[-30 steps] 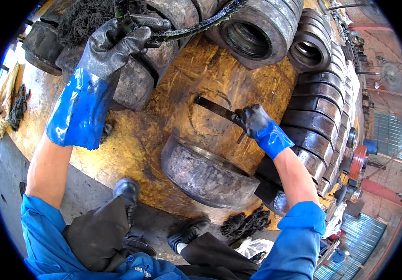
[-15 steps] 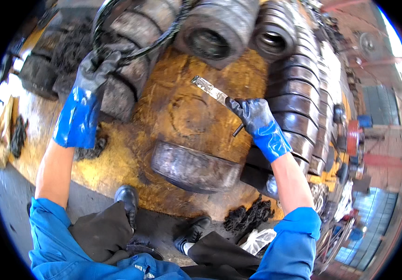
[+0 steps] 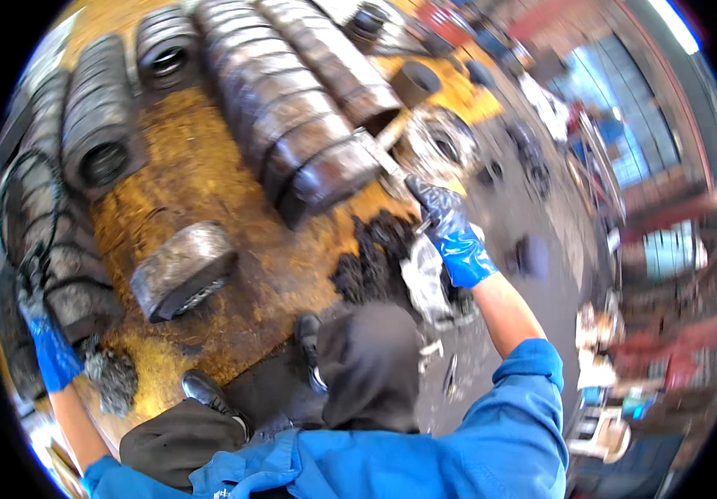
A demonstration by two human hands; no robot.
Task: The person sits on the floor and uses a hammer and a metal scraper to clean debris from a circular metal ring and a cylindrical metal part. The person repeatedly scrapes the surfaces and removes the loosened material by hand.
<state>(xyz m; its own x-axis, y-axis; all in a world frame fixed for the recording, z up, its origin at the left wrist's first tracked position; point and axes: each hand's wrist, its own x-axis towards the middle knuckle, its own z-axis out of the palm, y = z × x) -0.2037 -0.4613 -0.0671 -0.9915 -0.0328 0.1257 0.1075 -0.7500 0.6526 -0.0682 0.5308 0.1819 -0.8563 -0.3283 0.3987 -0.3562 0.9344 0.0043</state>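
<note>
Both my hands wear blue gloves with dark grey, dirty palms. At the far left, the fingers of my left hand (image 3: 36,312) close on a loop of thin dark cable or hose (image 3: 61,187), beside a row of dark metal rings (image 3: 67,254). My right hand (image 3: 443,214) grips a flat, silvery bar-like tool (image 3: 383,158); its exact kind is unclear. The tool's tip points up and left, over the near end of a long row of brown metal rings (image 3: 300,137). One thick metal ring (image 3: 180,266) lies on the stained yellow surface (image 3: 279,270) between my arms.
Dark tangled rags or shavings (image 3: 371,258) and a white plastic bag (image 3: 429,279) lie near my right forearm. A grey tangled clump (image 3: 111,378) sits by my left wrist. A wrapped ring (image 3: 437,145) stands beyond my right hand. My shoes (image 3: 209,391) are below.
My view has swung to the right, so the rings appear farther left. My right hand has carried the tool rightward, from above the yellow surface to the long row's near end. The left still holds the loop.
</note>
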